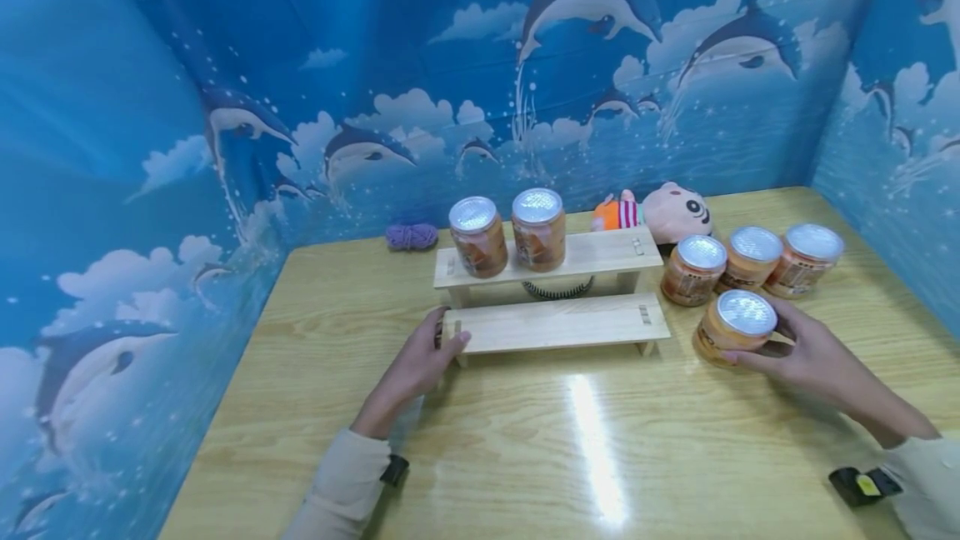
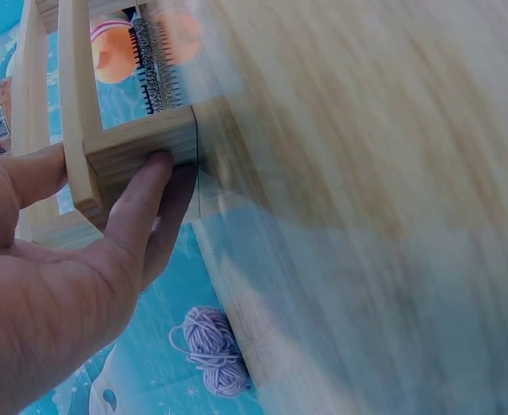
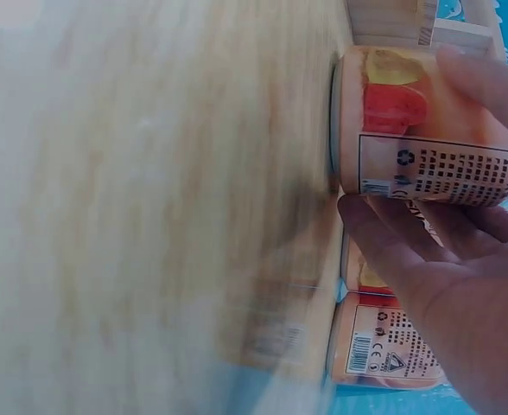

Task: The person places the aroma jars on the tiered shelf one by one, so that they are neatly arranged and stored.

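The left hand [image 1: 420,357] grips the nine o'clock end of the lower step [image 1: 558,323] of a two-step wooden stand, its thumb on top of the board and its fingers against the end support. At three o'clock from that step, the right hand [image 1: 798,348] is curled round a silver-topped can [image 1: 720,340], held upright; whether its base touches the table [image 1: 315,407] I cannot tell. Three similar cans stand close together beyond it: a near can [image 1: 692,272] at eleven o'clock, a middle can [image 1: 750,261] past twelve and an outer can [image 1: 802,261] between one and two. Two more, a left can [image 1: 480,240] and a right can [image 1: 540,232], stand on the upper step [image 1: 600,252]. From the stand's centre, purple yarn [image 1: 411,237] lies at about ten o'clock and a plush toy [image 1: 675,215] at two. A dark bristled thing [image 1: 558,292] shows in the gap between the steps.
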A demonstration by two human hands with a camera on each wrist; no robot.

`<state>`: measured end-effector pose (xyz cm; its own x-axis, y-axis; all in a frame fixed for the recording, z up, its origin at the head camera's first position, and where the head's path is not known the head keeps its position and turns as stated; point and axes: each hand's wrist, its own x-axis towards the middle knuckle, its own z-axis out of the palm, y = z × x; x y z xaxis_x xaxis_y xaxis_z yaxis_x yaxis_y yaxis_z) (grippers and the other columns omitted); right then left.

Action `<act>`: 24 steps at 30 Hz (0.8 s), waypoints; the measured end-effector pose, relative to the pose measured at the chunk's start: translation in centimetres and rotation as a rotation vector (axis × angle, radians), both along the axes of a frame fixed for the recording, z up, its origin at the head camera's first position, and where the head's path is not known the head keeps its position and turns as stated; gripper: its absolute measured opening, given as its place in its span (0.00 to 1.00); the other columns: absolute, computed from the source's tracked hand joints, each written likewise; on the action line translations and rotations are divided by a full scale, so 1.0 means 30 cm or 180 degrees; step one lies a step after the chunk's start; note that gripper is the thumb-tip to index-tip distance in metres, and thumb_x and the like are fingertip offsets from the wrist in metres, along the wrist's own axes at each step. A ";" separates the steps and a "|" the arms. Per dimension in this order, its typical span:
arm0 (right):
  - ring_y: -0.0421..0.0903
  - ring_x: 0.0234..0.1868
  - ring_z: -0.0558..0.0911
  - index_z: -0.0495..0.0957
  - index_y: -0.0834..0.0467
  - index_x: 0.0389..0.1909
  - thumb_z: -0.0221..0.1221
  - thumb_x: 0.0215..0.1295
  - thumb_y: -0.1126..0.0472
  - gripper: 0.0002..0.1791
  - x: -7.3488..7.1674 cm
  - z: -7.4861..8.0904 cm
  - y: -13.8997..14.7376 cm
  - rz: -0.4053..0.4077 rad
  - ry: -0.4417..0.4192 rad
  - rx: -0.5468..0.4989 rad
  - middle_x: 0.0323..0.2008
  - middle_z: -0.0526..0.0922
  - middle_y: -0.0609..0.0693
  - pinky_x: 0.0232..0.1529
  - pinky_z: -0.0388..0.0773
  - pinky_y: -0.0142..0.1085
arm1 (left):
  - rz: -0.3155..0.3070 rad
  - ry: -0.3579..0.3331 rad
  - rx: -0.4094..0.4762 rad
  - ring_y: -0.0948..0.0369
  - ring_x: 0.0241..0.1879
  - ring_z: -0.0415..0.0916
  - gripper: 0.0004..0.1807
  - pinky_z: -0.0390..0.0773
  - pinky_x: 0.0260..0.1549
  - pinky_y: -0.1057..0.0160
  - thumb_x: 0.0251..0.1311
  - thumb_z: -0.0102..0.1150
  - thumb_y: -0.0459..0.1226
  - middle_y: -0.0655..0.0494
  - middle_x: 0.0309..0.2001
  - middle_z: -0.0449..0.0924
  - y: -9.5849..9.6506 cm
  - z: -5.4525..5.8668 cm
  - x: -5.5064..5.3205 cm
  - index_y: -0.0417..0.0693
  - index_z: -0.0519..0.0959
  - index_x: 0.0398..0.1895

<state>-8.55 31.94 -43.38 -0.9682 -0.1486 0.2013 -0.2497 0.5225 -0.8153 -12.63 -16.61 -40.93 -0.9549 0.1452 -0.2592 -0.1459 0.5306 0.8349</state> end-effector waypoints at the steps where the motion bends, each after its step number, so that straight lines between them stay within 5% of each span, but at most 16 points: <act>1: 0.17 0.50 0.70 0.62 0.75 0.67 0.75 0.49 0.73 0.45 0.001 -0.001 0.000 -0.0005 0.0004 0.0003 0.52 0.70 0.21 0.42 0.77 0.16 | -0.0003 0.0002 -0.0002 0.42 0.74 0.55 0.40 0.58 0.72 0.40 0.75 0.53 0.49 0.38 0.77 0.56 0.000 -0.001 0.000 0.42 0.50 0.81; 15: 0.19 0.49 0.72 0.63 0.73 0.69 0.74 0.54 0.71 0.43 0.003 0.009 -0.001 -0.0003 -0.0044 0.0077 0.51 0.72 0.25 0.43 0.75 0.15 | 0.0001 -0.0013 0.0022 0.42 0.75 0.54 0.40 0.57 0.72 0.40 0.75 0.53 0.48 0.39 0.77 0.55 0.001 0.004 0.002 0.43 0.50 0.81; 24: 0.23 0.48 0.75 0.65 0.67 0.67 0.72 0.58 0.68 0.38 -0.012 0.078 -0.001 0.0054 -0.0139 0.0096 0.51 0.76 0.32 0.37 0.80 0.22 | 0.0006 0.0007 0.0016 0.43 0.74 0.56 0.39 0.58 0.72 0.40 0.75 0.53 0.49 0.39 0.77 0.56 0.002 -0.002 0.000 0.44 0.51 0.81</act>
<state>-8.91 31.91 -41.03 -0.9732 -0.1705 0.1542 -0.2234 0.5430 -0.8095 -12.64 -16.56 -40.98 -0.9557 0.1448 -0.2564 -0.1452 0.5261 0.8380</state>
